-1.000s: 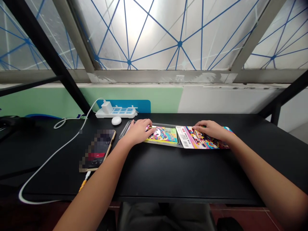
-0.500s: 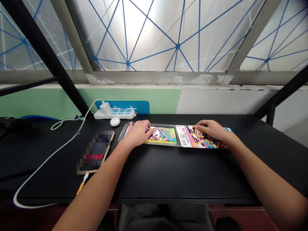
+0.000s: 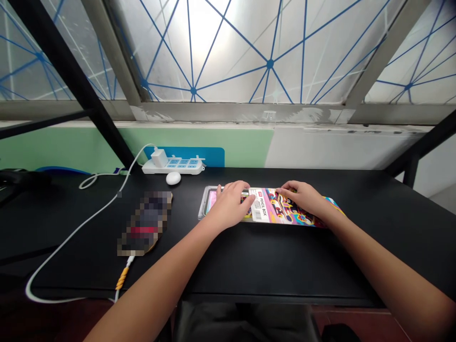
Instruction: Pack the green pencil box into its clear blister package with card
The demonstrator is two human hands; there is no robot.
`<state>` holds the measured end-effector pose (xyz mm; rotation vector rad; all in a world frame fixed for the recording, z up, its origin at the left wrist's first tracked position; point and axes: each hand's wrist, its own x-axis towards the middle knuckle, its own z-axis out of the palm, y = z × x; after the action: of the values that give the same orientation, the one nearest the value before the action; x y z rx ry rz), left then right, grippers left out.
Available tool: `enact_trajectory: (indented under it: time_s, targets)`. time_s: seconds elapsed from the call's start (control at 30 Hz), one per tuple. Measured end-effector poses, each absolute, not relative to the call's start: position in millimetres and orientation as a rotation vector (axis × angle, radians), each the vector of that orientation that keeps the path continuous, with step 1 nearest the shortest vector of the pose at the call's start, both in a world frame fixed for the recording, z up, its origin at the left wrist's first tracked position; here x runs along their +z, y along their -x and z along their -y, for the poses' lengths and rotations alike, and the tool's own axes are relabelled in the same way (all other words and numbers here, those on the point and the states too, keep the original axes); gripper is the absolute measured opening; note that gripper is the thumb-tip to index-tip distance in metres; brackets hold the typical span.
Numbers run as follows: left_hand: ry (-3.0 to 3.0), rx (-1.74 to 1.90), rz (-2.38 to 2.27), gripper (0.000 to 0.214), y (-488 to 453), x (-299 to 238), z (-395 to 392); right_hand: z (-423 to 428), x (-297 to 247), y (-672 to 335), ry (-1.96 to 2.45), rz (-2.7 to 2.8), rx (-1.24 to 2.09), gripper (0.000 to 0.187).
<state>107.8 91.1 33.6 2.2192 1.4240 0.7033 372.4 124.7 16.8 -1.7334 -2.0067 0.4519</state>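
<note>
A clear plastic tray (image 3: 202,203) with colourful printed contents lies flat on the black desk. A bright patterned card marked PENCIL BOX (image 3: 274,209) overlaps its right part. My left hand (image 3: 231,203) spans the tray from above, fingers at the far side and thumb beside the card's white label; it is closed on the tray. My right hand (image 3: 306,197) grips the card near its far edge, with thumb and fingers drawn together. My palms and fingers hide part of the tray and card.
A phone (image 3: 147,223), partly pixelated, lies to the left with a charging cable (image 3: 121,278) attached. Behind it are a small white rounded case (image 3: 173,178) and a white power strip (image 3: 178,166) with a plug. Black frame bars (image 3: 81,85) slant up on both sides.
My left hand and the tray have shifted right. The card now covers more of the tray, and its left end has moved slightly left. The view has turned a little.
</note>
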Motion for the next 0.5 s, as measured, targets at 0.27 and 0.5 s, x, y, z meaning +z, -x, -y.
enact_trajectory:
  time_s: [0.27,0.5]
  targets:
    - [-2.016,1.049,-1.46,0.024,-71.6,39.3,-114.4,-125.1,19.9,-379.9,1.8,2.003,0.543,0.045]
    - [-1.505,1.219,-1.37,0.046,-56.8,22.7,-140.5,-128.3,20.8,-396.9,1.793,2.065,0.56,0.048]
